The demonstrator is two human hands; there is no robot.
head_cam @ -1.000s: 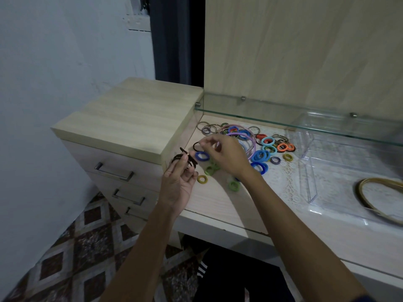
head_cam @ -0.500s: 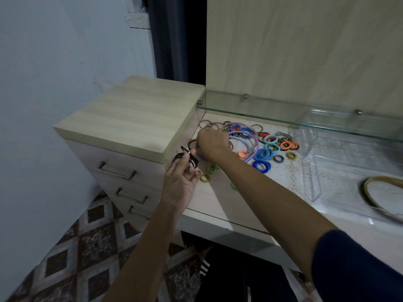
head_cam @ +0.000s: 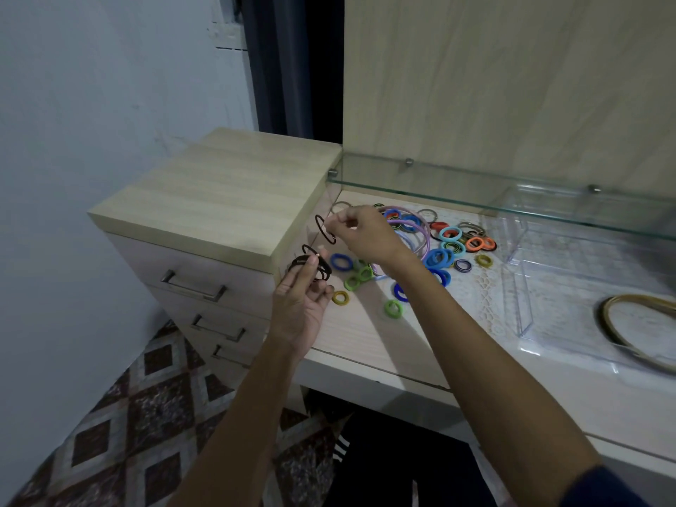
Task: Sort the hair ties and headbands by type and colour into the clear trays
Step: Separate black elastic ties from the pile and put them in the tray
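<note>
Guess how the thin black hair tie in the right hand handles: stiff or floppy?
Likely floppy: the thin black hair tie dangles as a stretched oval from the right hand. Probably very light, since a fingertip pinch carries it. Unlikely to roll.

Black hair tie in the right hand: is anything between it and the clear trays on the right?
Yes. The pile of coloured hair ties and the purple headbands lie on the desk between the black hair tie, pinched by the right hand, and the clear trays; lifted over, nothing blocks it.
</note>
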